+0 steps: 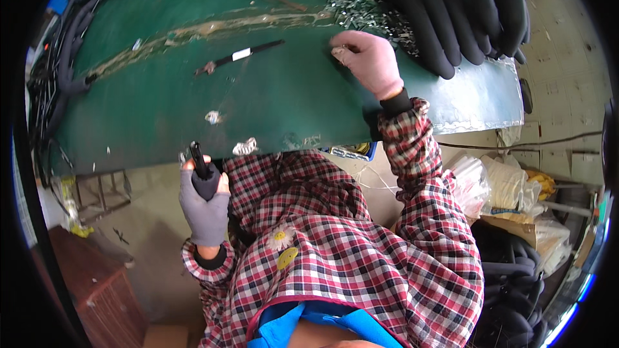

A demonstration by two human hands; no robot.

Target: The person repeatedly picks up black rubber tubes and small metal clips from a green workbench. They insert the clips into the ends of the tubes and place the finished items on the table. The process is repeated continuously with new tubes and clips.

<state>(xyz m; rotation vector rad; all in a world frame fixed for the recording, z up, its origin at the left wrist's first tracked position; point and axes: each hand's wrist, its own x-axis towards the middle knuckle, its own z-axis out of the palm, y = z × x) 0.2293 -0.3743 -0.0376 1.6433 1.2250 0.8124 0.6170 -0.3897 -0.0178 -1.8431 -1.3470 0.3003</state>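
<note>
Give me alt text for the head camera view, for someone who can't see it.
A gloved left hand grips a black object at the near edge of a green worktable, while a gloved right hand is near small shiny pieces, its grip unclear. Thick black tubes lie at the far right; the wearer has a checked smock.

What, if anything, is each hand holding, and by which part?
Left hand: a black tubular piece, by its thicker lower part. Right hand: curled; I can't tell.
</note>
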